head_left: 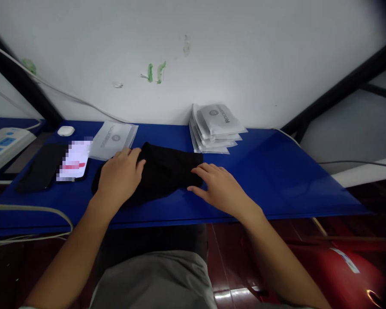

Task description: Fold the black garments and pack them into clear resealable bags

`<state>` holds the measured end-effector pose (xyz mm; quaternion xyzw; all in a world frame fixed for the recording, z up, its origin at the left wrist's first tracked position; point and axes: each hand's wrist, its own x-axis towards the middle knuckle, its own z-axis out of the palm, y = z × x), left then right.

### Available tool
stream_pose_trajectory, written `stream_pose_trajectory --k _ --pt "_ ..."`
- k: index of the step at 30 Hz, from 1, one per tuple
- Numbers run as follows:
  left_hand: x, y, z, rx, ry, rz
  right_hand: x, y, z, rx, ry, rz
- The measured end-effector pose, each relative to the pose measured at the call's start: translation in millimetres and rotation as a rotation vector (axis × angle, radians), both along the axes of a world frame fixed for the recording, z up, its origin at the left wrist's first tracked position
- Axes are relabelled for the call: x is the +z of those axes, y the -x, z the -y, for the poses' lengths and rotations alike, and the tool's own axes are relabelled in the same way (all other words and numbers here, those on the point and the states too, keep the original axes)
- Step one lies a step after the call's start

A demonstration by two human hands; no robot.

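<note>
A black cloth item (167,169) lies flat on the blue table (260,171), stretched from side to side. My left hand (120,174) rests on its left part, palm down, with the thumb apart from the fingers. At the cloth's right end is my right hand (214,184), its fingertips touching the edge and its thumb spread below them. Behind the cloth stands a stack of frosted, printed plastic bags (221,120). One more printed bag (114,139) lies flat behind my left hand.
On the left lie a lit phone (73,161), a black flat object (41,167) and a white earbud case (66,131). A white device (9,148) sits at the far left. Cables run along the wall and the left front edge. A red seat (341,274) is at lower right.
</note>
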<state>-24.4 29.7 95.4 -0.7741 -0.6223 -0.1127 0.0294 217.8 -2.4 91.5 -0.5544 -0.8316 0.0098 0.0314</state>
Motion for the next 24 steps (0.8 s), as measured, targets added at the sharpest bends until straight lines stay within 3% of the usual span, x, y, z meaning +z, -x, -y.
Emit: stream_pose_trajectory --k 3,7,10,13,17,21,24 --pt "-7.6 9 25 -0.098 0.073 -0.101 -8.4 -3 0 -0.098 -0.013 0.076" --pt "-21.2 16 48 -0.321 0.148 -0.115 -18.7 -2 -2 -0.169 -0.021 0.121" --pt "-32.2 12 51 -0.358 0.206 -0.139 -18.5 0 -2 -0.125 0.013 0.123" --pt "-37.6 9 47 -0.34 0.216 -0.168 -8.0 -1 -4 -0.103 0.058 0.066" --pt "-26.5 19 48 -0.358 0.186 -0.105 10.8 -6 -14 -0.111 0.001 -0.006" --pt "-9.9 35 57 -0.335 0.14 0.003 16.0 -4 -31 -0.208 -0.252 0.009" --pt "-13.7 34 61 -0.311 0.162 -0.048 14.5 7 -29 -0.227 -0.315 0.008"
